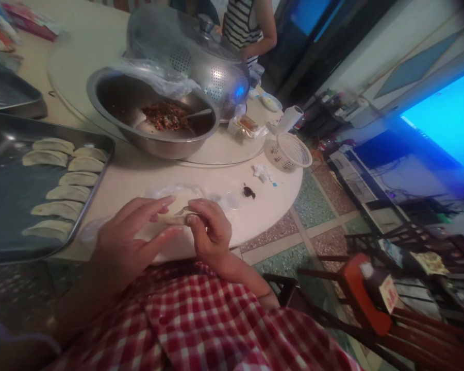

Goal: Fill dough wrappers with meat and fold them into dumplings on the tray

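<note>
Red checked cloth (216,319) drapes the person's front, closest of all, and just beyond it both hands are busy over the edge of the table (270,221). Thumb and forefinger of the right hand (214,229) pinch one end of a dumpling (172,218); the left hand (133,232) curves around the other end, thumb and fingers apart, though I can't tell whether they touch the dough. I'd judge this one is only partly closed. Eight finished dumplings (68,193) lie in the metal tray (11,190) to the left, much of its floor still bare. Plenty of filling (164,116) sits in the big bowl (154,147) with a spoon (199,114), so the job looks far from done. How many wrappers remain, I can't make out.
</note>
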A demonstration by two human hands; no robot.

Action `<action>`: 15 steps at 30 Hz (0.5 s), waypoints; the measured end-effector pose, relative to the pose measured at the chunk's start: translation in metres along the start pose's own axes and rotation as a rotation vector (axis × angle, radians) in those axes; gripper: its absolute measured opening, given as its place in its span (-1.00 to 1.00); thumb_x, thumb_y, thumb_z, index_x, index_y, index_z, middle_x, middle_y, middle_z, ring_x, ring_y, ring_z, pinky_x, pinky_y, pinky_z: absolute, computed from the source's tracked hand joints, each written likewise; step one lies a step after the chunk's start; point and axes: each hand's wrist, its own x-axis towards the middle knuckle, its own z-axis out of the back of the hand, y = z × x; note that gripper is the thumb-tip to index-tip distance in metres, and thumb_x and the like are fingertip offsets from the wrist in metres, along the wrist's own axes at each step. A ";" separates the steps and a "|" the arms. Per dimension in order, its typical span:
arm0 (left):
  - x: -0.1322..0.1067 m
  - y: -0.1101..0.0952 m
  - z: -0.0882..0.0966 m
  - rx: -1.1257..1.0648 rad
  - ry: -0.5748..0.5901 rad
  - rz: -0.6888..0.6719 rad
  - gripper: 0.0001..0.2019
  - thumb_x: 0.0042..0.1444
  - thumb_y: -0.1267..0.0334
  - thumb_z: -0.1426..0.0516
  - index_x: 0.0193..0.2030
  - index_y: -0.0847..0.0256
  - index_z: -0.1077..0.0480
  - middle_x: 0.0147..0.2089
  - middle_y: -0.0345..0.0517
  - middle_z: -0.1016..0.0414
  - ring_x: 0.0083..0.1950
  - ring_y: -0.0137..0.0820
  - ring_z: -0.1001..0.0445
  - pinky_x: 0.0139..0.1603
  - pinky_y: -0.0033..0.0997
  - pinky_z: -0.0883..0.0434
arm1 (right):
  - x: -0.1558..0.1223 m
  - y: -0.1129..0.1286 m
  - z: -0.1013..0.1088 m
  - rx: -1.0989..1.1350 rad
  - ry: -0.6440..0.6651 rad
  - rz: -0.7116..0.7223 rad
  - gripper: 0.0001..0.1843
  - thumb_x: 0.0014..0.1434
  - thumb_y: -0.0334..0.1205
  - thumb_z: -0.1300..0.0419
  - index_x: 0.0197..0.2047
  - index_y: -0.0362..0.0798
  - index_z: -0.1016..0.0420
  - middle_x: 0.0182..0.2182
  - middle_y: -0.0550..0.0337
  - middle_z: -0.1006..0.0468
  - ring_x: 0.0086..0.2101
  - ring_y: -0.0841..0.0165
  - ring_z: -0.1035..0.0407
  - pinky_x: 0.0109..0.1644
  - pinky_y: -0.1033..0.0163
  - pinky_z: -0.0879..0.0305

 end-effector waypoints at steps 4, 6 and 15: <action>0.003 -0.001 -0.010 -0.161 -0.070 0.031 -0.86 0.29 0.21 -0.22 -0.03 0.04 -0.52 -0.09 -0.19 -0.55 -0.19 -0.42 -0.56 -0.14 -0.39 -0.51 | 0.001 0.001 -0.002 0.014 0.006 -0.006 -0.70 0.43 -0.31 -0.10 0.16 0.06 -0.47 -0.12 0.12 -0.67 -0.09 0.33 -0.58 0.00 0.19 -0.59; 0.003 -0.002 -0.014 -0.151 -0.076 0.043 -0.92 0.29 0.29 -0.21 -0.11 0.04 -0.53 -0.09 -0.20 -0.56 -0.12 -0.40 -0.57 -0.11 -0.40 -0.52 | 0.002 0.003 -0.002 0.009 0.029 -0.021 -0.70 0.44 -0.29 -0.06 0.18 0.06 -0.44 -0.11 0.11 -0.67 -0.07 0.33 -0.58 0.02 0.17 -0.59; 0.002 0.006 -0.022 -0.386 -0.102 0.267 -0.62 0.16 0.14 -0.32 0.13 -0.11 -0.52 0.00 -0.19 -0.60 -0.16 -0.33 -0.55 -0.08 -0.31 -0.55 | 0.005 0.002 0.000 0.067 0.046 -0.124 -0.74 0.46 -0.26 -0.05 0.13 0.03 -0.46 -0.07 0.10 -0.66 -0.03 0.34 -0.57 0.07 0.19 -0.57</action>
